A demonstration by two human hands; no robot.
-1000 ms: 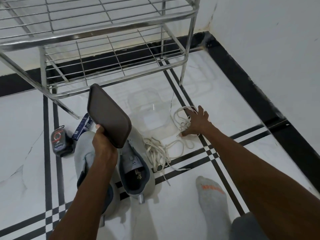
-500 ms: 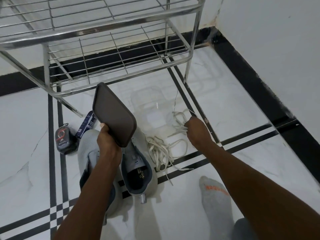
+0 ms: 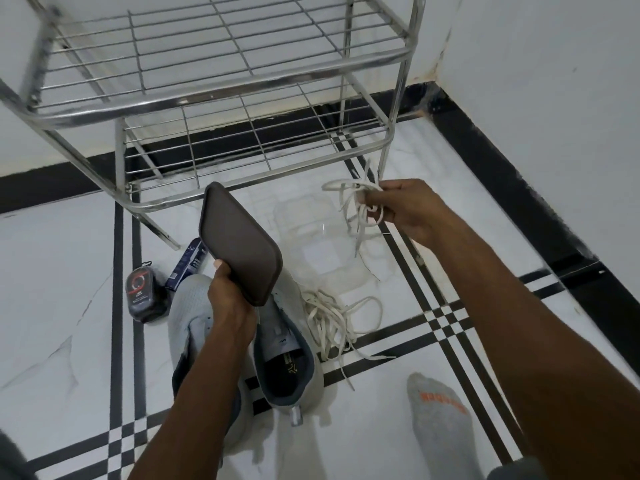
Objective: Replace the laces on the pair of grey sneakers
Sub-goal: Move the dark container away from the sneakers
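- Right hand is raised above the floor, fingers curled round a loose bundle of cream flat laces; the ends dangle below the fist.
- Left hand grips the lower edge of a dark brown rounded-rectangle lid, tilted up above the shoes.
- Pair of grey knit sneakers sits on the white marble floor directly under the left hand and forearm. The eyelet rows look bare; the tongues are partly hidden by the arm, so this is probably but not certainly so.
- Second tangle of cream laces lies on the floor just right of the sneakers, below the right hand.
- A clear plastic container rests on the floor between the two hands, faint against the tiles.
- Beyond the left hand: a black shoe-polish sponge, a dark blue box, a chrome wire rack.
- Progress, judged: shoes unlaced; threading not begun, on either shoe. All lacing remains.
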